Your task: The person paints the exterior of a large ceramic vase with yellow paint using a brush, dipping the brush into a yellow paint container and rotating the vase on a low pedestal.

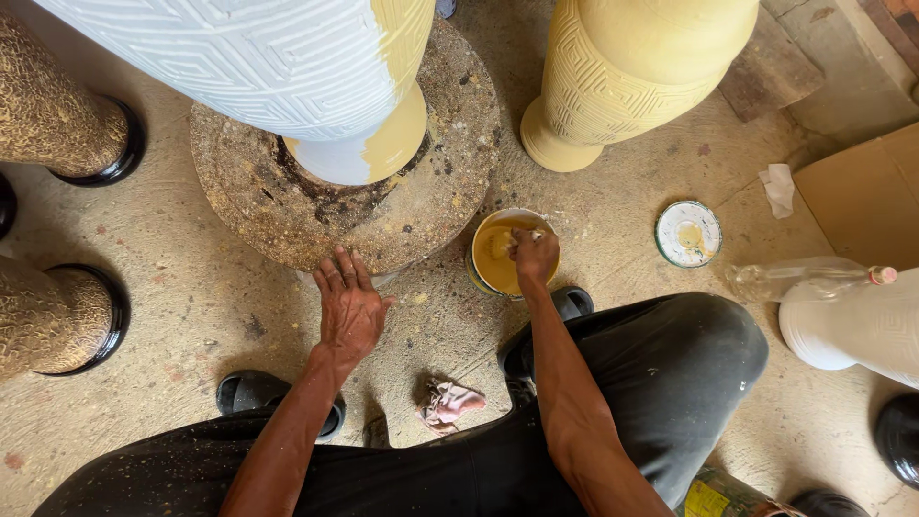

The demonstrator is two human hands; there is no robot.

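**Paint-spattered floor, vases cut off**

You crouch on a speckled concrete floor (191,297). The half-yellow vase (287,77) on its stone disc (421,191) runs out of frame. Your left hand (349,311) lies flat, fingers spread, against the disc's edge. Your right hand (534,257) is closed inside the paint bucket (493,258); what it holds is hidden.

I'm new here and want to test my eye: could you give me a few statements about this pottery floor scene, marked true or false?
1. The right hand is in the can of yellow paint. True.
2. The left hand grips a brush. False: it rests open and flat at the edge of the round stone stand.
3. The vase on the stand is fully yellow. False: mostly white, with yellow on one side.
4. A paint lid lies on the floor right of the can. True.
5. A crumpled rag lies near the person's knee. True.
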